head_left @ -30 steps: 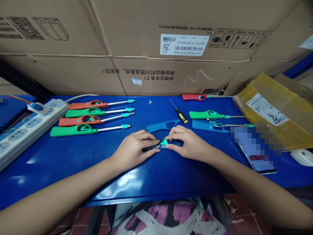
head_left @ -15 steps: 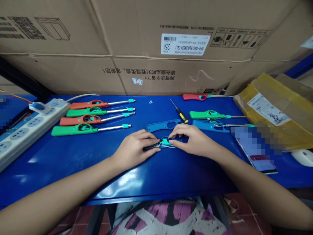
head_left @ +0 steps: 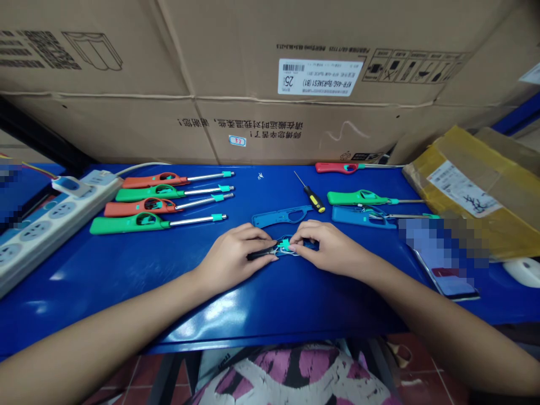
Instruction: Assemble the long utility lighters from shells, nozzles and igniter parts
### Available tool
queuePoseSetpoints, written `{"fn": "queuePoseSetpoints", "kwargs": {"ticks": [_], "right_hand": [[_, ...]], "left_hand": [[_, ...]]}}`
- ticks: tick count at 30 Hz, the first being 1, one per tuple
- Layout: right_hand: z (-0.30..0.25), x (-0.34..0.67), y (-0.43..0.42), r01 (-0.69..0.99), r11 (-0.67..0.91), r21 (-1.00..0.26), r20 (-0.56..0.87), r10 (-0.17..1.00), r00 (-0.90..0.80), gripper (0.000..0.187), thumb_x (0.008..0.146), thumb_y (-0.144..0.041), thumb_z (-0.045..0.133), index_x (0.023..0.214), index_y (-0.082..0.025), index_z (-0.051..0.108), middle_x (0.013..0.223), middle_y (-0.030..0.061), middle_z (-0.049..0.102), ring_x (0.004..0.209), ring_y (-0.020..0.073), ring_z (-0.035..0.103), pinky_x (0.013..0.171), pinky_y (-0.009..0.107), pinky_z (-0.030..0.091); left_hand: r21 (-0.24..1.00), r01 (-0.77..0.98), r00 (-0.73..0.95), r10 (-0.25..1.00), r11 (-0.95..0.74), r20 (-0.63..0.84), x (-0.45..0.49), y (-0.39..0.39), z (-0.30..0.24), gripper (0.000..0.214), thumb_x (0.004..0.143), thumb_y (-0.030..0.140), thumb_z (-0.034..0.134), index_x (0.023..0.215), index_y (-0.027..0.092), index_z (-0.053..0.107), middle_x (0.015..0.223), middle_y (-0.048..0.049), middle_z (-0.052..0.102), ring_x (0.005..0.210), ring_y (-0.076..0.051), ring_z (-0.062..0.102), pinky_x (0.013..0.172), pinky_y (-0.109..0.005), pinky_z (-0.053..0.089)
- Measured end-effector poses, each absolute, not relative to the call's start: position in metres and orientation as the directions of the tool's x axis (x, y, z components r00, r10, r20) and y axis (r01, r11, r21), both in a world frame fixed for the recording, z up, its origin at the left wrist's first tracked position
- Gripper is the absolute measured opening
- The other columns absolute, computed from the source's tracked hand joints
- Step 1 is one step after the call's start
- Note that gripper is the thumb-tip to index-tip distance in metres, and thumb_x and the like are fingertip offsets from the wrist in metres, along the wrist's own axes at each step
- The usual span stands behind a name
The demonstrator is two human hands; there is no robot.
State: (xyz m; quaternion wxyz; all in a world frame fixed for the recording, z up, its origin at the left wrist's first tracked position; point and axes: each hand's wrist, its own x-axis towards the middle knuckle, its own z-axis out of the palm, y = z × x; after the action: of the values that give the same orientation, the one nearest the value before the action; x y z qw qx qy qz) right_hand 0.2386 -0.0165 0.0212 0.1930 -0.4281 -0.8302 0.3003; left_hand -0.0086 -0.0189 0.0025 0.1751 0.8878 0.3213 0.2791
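Observation:
Near the middle of the blue table, both my hands work on an opened blue lighter. My left hand is closed around its left end, where a black inner part shows between the fingers. On the other side, my right hand pinches a small teal trigger with thumb and fingertips. Thin white wires lie beside the trigger. Just behind my hands rests a loose blue casing half, its hollow side up. My fingers hide much of the opened lighter.
Several orange and green lighters lie at left beside a white power strip. A screwdriver lies behind my right hand. Further right are red, green and blue lighters, a phone and a taped package. Cardboard stands behind.
My right hand has shifted slightly, its fingers drawing closer together on the teal trigger. My left hand stays in about the same place.

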Motion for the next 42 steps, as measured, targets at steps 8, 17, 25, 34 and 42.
{"fn": "queuePoseSetpoints", "kwargs": {"ticks": [8,17,25,34,42], "right_hand": [[0.019,0.231,-0.021,0.628,0.412,-0.66,0.088,0.872,-0.481,0.005,0.089,-0.02,0.068,0.087,-0.017,0.071,0.085,0.0041,0.068,0.082,0.0164,0.063,0.076,0.029,0.049],[0.015,0.231,-0.02,0.62,0.428,-0.658,0.125,0.874,-0.47,0.003,0.09,-0.021,0.068,0.091,-0.019,0.071,0.089,0.0046,0.069,0.086,0.0174,0.064,0.078,0.031,0.05],[0.017,0.234,-0.019,0.6,0.384,-0.701,0.108,0.89,-0.443,0.007,0.091,-0.021,0.066,0.093,-0.019,0.072,0.088,0.0028,0.069,0.077,0.014,0.06,0.07,0.027,0.048],[0.015,0.23,-0.018,0.612,0.385,-0.691,0.098,0.889,-0.448,0.006,0.088,-0.021,0.071,0.083,-0.018,0.071,0.082,0.0025,0.067,0.078,0.015,0.061,0.071,0.028,0.047],[0.022,0.244,-0.007,0.573,0.305,-0.761,0.077,0.919,-0.386,0.018,0.093,-0.035,0.063,0.097,-0.02,0.071,0.084,0.0017,0.063,0.073,0.0141,0.055,0.068,0.028,0.045]], "left_hand": [[0.517,0.463,0.628,0.678,-0.72,0.381,-0.008,-0.018,0.003,0.023,0.091,0.033,0.071,0.108,0.019,0.076,0.1,-0.0078,0.075,0.09,-0.02,0.068,0.083,-0.035,0.058],[0.53,0.462,0.616,0.687,-0.711,0.384,-0.007,-0.019,0.002,0.022,0.091,0.033,0.072,0.108,0.019,0.076,0.1,-0.0074,0.075,0.09,-0.02,0.068,0.083,-0.035,0.058],[0.533,0.468,0.614,0.693,-0.705,0.378,-0.008,-0.02,0.0,0.023,0.091,0.033,0.071,0.108,0.018,0.076,0.102,-0.0072,0.075,0.091,-0.02,0.067,0.083,-0.035,0.057],[0.533,0.464,0.617,0.69,-0.707,0.378,-0.009,-0.019,0.0,0.023,0.091,0.033,0.071,0.107,0.018,0.076,0.101,-0.0074,0.075,0.091,-0.02,0.067,0.084,-0.035,0.057],[0.568,0.464,0.611,0.71,-0.679,0.35,-0.008,-0.02,0.0,0.024,0.091,0.032,0.072,0.112,0.019,0.072,0.106,-0.0058,0.074,0.097,-0.02,0.066,0.088,-0.037,0.055]]}}
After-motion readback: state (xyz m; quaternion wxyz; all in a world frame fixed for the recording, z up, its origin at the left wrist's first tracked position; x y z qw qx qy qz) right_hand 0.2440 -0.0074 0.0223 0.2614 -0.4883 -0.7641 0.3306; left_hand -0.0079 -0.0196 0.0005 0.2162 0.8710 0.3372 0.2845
